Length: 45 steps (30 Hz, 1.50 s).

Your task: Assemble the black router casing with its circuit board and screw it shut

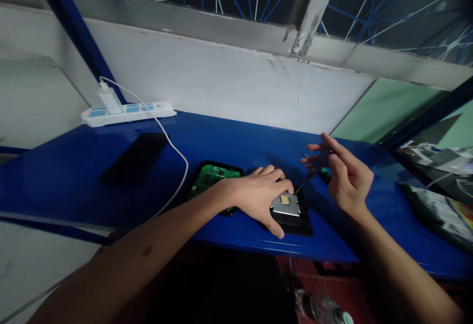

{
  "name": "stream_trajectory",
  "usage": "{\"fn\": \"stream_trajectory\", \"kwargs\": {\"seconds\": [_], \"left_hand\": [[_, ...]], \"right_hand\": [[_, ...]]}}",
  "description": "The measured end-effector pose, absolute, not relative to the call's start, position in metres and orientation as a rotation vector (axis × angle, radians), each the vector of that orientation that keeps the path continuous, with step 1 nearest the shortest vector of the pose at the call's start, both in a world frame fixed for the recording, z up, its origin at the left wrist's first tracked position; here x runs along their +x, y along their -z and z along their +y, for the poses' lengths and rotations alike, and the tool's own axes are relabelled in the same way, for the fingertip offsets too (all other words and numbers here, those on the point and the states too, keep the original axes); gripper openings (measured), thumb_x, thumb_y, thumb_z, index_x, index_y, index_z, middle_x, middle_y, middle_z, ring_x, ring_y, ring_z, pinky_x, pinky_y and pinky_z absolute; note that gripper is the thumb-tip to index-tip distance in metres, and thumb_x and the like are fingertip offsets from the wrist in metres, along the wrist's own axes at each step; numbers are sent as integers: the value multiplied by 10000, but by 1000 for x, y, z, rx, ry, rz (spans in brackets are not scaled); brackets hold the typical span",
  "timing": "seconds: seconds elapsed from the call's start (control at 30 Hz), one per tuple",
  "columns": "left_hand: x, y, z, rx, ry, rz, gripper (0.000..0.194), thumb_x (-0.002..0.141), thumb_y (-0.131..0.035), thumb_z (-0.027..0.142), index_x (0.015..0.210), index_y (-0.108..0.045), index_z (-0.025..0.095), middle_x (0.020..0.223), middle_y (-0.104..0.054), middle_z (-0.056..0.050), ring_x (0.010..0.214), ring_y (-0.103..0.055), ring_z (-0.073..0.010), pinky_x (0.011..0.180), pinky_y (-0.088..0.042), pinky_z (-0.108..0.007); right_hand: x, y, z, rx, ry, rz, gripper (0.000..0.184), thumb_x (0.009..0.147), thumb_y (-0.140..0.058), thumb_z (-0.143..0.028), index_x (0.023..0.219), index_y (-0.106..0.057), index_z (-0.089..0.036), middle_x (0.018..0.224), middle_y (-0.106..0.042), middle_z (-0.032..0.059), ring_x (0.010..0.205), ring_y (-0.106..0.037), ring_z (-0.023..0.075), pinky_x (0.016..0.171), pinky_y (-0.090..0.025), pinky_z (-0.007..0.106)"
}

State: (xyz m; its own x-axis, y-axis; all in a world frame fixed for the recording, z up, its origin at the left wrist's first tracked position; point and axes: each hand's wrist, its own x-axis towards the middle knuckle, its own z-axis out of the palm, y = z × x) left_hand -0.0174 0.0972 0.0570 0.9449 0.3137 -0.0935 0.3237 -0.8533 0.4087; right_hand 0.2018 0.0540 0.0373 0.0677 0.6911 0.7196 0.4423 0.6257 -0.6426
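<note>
My left hand [264,196] lies spread over a black plastic casing [306,225], its thumb near the front edge and its fingertips near the back. Set in that casing is a silvery metal plate [286,209] with a small yellowish pad [284,199] on it. My right hand [347,178] holds a thin screwdriver [314,171], slightly blurred, between thumb and fingers. Its shaft slants down to the plate's far right corner. To the left, partly behind my left forearm, sits an open black housing with a green circuit board [214,176].
A dark phone-like slab [135,159] lies on the blue table [221,131]. A white cable [177,151] runs from a charger in the power strip [129,113]. Plastic packaging [439,210] lies at the right. Below the table edge stands a clear bottle [325,309].
</note>
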Motion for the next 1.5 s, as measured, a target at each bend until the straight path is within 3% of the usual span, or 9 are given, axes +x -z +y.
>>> {"fn": "stream_trajectory", "kwargs": {"seconds": [0.27, 0.37, 0.5, 0.63, 0.83, 1.1, 1.23, 1.37, 1.5], "left_hand": [[-17, -57, 97, 2679, 52, 475, 781, 695, -729, 619, 1331, -467, 248, 1350, -456, -97, 1239, -402, -331, 1084, -325, -479], [-17, -58, 96, 2689, 55, 480, 774, 696, -739, 616, 1320, -464, 250, 1338, -465, -97, 1232, -413, -327, 1077, -334, -468], [-18, -58, 97, 2700, 44, 456, 755, 708, -735, 623, 1303, -476, 237, 1323, -465, -94, 1209, -423, -312, 1066, -350, -449], [-18, -58, 97, 2683, 39, 469, 752, 700, -732, 620, 1302, -485, 244, 1311, -469, -89, 1201, -421, -315, 1063, -354, -460], [-17, -57, 97, 2686, 24, 465, 778, 698, -735, 612, 1332, -478, 240, 1329, -471, -98, 1216, -412, -325, 1075, -343, -474], [-18, -56, 98, 2693, 15, 448, 762, 697, -733, 627, 1308, -495, 237, 1312, -479, -95, 1194, -432, -315, 1062, -353, -463], [-19, -56, 97, 2700, 0, 455, 808, 698, -731, 680, 1323, -498, 223, 1307, -481, -98, 1211, -422, -323, 1064, -354, -467], [-18, -57, 95, 2697, -3, 465, 850, 686, -746, 701, 1337, -495, 217, 1304, -495, -101, 1203, -434, -322, 1065, -352, -468], [-18, -58, 94, 2703, -10, 490, 848, 661, -783, 675, 1324, -504, 226, 1312, -499, -101, 1201, -438, -324, 1064, -353, -466]], "right_hand": [[203, -38, 59, -988, -6, -1613, 284, 845, -759, -278, 1122, -697, -282, 781, -570, -21, 551, -611, 127, 498, -540, 304], [204, -39, 58, -965, -27, -1626, 208, 942, -626, -342, 1125, -704, -284, 833, -597, 18, 578, -638, 147, 505, -546, 323], [203, -40, 55, -933, -153, -1597, 342, 1029, -425, -343, 1255, -677, -295, 1068, -678, 76, 732, -715, 184, 602, -612, 373], [201, -40, 54, -991, -161, -1587, 342, 993, -530, -293, 1316, -641, -305, 1049, -715, 53, 733, -726, 174, 651, -623, 374], [203, -39, 58, -975, 37, -1615, 342, 823, -779, -246, 1150, -704, -313, 791, -588, -18, 572, -602, 134, 506, -522, 309], [203, -39, 55, -951, -235, -1608, 367, 1029, -429, -356, 1337, -623, -310, 1127, -680, 72, 776, -728, 185, 647, -623, 381], [200, -38, 56, -970, -186, -1565, 407, 942, -633, -275, 1346, -586, -303, 967, -695, 27, 714, -720, 166, 624, -617, 341], [202, -40, 58, -949, 29, -1645, 322, 821, -786, -250, 1124, -679, -272, 793, -594, -17, 609, -603, 132, 550, -521, 300], [207, -41, 59, -951, 56, -1702, 233, 883, -707, -381, 1083, -712, -262, 805, -592, 17, 662, -596, 167, 583, -510, 339]]}}
